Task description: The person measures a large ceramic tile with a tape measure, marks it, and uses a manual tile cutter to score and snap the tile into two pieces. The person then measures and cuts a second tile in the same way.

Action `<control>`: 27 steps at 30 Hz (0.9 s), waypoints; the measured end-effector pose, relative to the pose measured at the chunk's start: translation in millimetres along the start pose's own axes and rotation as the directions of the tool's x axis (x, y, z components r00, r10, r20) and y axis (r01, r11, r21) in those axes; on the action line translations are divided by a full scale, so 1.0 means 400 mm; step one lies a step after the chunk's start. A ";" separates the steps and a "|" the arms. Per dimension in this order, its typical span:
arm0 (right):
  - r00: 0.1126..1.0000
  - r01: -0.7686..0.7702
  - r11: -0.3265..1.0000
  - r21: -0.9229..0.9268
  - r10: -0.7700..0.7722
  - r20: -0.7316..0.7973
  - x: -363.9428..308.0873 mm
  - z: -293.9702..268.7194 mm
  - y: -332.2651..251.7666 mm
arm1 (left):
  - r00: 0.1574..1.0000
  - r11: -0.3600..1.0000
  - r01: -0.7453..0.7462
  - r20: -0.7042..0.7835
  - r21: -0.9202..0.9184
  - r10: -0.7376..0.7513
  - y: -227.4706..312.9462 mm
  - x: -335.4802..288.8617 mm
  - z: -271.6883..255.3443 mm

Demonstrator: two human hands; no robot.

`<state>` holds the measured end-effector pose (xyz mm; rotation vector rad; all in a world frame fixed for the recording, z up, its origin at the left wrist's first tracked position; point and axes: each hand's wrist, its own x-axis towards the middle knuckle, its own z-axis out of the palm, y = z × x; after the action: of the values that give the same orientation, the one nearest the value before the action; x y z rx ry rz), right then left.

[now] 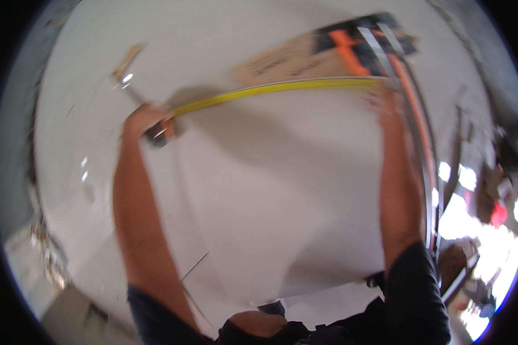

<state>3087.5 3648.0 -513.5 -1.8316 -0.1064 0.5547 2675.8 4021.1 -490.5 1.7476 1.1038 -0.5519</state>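
Note:
My left hand [145,118] is wrapped round a black and orange tape measure [156,135] at the left of the white surface. Out of its case runs a yellow blade [282,87], bowing slightly upward as it crosses to the right. Its far end meets my right hand [388,98], which is blurred, with the fingers seemingly closed on the blade. Just below the blade and my left hand, shadows fall on the white surface [282,190].
Beyond the blade lies brown cardboard [288,62] beside a black and orange item [351,49]. Long metal and orange strips [418,115] run down the right side. A tool with a tan end [129,62] lies at upper left. Blurred clutter [492,201] sits at far right.

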 end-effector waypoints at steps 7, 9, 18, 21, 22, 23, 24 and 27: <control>0.945 -0.206 0.958 0.199 0.248 -0.215 0.001 0.066 -0.083 | 0.969 0.981 0.172 -0.195 0.088 -0.153 0.033 -0.021 0.010; 0.934 -0.213 0.954 0.210 0.262 -0.244 -0.004 0.079 -0.100 | 0.967 0.982 0.179 -0.196 0.060 -0.164 0.032 -0.019 0.010; 0.904 -0.257 0.945 0.204 0.309 -0.294 0.008 0.100 -0.108 | 0.972 0.986 0.165 -0.177 0.040 -0.155 0.011 -0.004 0.006; 0.901 -0.261 0.946 0.191 0.310 -0.303 0.008 0.103 -0.113 | 0.974 0.989 0.135 -0.194 0.068 -0.119 0.006 -0.002 0.005; 0.900 -0.270 0.945 0.184 0.316 -0.301 0.009 0.104 -0.115 | 0.974 0.988 0.133 -0.194 0.073 -0.117 0.005 -0.001 0.004; 0.902 -0.272 0.947 0.171 0.313 -0.298 0.010 0.104 -0.117 | 0.973 0.988 0.135 -0.196 0.073 -0.119 0.002 -0.001 0.004; 0.894 -0.278 0.943 0.184 0.324 -0.309 0.011 0.105 -0.116 | 0.975 0.989 0.131 -0.191 0.069 -0.115 0.001 -0.001 0.005; 0.895 -0.265 0.941 0.208 0.321 -0.309 0.017 0.111 -0.115 | 0.974 0.989 0.136 -0.190 0.064 -0.122 -0.001 -0.001 0.002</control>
<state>3083.9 3704.5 -483.5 -1.7663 0.4460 0.4320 2675.1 4020.1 -490.8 1.8307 1.3503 -0.5238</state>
